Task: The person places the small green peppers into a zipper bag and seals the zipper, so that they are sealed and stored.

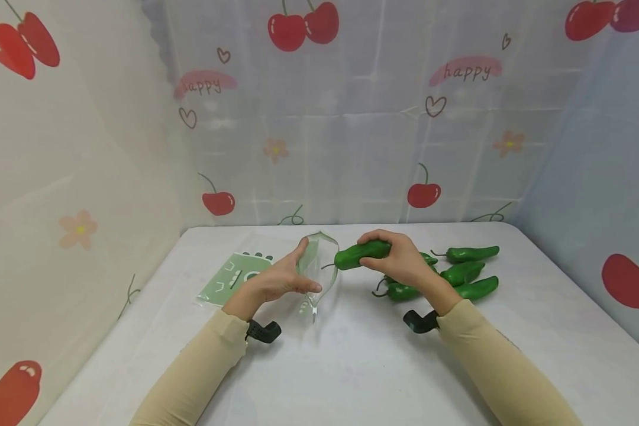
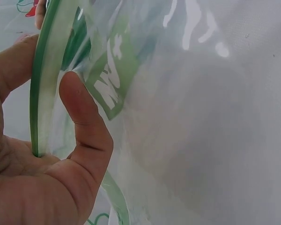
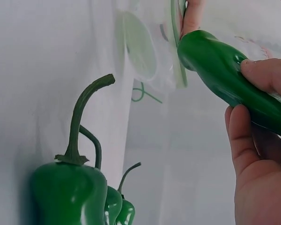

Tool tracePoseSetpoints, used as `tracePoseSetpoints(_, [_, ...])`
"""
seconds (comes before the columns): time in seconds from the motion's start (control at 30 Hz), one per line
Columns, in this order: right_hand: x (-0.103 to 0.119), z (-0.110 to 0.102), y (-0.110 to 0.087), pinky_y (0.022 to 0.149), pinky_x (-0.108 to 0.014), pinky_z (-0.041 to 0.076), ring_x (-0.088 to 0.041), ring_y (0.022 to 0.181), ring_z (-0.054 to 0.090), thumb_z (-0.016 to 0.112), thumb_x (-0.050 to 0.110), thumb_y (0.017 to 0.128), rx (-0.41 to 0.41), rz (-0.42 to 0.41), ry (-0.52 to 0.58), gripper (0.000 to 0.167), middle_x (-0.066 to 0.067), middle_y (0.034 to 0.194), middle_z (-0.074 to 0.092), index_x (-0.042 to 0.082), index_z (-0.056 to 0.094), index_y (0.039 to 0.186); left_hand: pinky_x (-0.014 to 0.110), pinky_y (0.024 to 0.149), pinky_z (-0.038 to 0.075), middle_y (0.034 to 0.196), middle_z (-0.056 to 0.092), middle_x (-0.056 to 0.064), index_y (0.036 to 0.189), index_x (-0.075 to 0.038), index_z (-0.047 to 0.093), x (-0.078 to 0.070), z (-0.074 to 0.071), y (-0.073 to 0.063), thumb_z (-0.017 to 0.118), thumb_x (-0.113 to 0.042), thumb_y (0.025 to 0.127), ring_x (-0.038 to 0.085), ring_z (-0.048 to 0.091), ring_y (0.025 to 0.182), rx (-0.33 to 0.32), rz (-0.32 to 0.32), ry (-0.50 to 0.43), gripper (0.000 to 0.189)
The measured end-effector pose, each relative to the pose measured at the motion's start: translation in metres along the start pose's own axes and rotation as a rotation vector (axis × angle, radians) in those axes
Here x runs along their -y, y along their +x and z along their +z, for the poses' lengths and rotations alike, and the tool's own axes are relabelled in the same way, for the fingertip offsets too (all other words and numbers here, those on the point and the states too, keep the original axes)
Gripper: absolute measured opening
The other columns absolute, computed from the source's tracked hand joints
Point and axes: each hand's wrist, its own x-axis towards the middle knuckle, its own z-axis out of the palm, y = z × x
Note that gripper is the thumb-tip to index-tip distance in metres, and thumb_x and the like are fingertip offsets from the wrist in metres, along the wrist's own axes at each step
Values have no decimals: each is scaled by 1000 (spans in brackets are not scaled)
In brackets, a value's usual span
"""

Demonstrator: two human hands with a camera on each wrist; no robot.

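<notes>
My left hand point(image 1: 277, 279) holds a clear zip bag point(image 1: 310, 259) by its green-edged mouth, which gapes toward the right. In the left wrist view, the thumb and fingers grip the edge of the bag point(image 2: 178, 126), and a green print shows through the plastic. My right hand point(image 1: 402, 261) grips a green pepper point(image 1: 355, 254) between thumb and fingers, its thin stem pointing left into the bag's mouth. The right wrist view has this pepper point(image 3: 218, 70) with its stem end overlapping the green zip edge.
Several more green peppers point(image 1: 474, 254) lie on the white table point(image 1: 341, 367) at the right, some partly behind the right hand. A flat green-printed bag point(image 1: 218, 287) lies to the left, partly behind the left hand. Cherry-patterned curtains point(image 1: 351, 142) surround the table.
</notes>
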Motion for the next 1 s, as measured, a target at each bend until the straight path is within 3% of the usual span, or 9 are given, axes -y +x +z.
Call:
tracePoseSetpoints(0.13, [3,3,1,86,-39,56,-28,103,64,82,18,88,-10,-17,-2,37,-8,125,68,18,71,122,32,78,53,174,-13,-3,166,-31,-7,0,1,0,88,-6,79,28,49,115,-1,2,-5,131])
tracePoseSetpoints(0.23, [6,6,2,87,-41,58,-28,103,64,82,16,88,-9,-29,-7,38,-9,125,69,17,70,124,33,81,54,174,-14,-3,166,-30,-8,-1,1,0,87,-5,80,31,38,136,1,7,-3,130])
tracePoseSetpoints(0.33, [8,9,3,88,-43,59,-28,103,65,82,15,88,-15,-34,-5,39,-10,125,69,17,70,125,33,83,55,174,-14,-4,166,-30,-8,-1,2,1,86,-5,80,32,30,145,3,10,-1,130])
tracePoseSetpoints(0.6, [14,13,5,85,-41,61,-27,102,67,82,14,88,-42,-39,16,40,-11,124,69,18,68,125,36,88,55,174,-14,-3,166,-31,-8,0,2,3,86,-6,81,33,24,151,8,10,4,129])
tracePoseSetpoints(1.0, [22,19,4,91,-35,60,-29,109,69,80,13,90,-61,-82,156,42,-13,128,65,12,67,130,35,83,54,174,-12,-3,166,-33,-8,2,1,3,88,-8,79,36,41,135,2,1,-1,131])
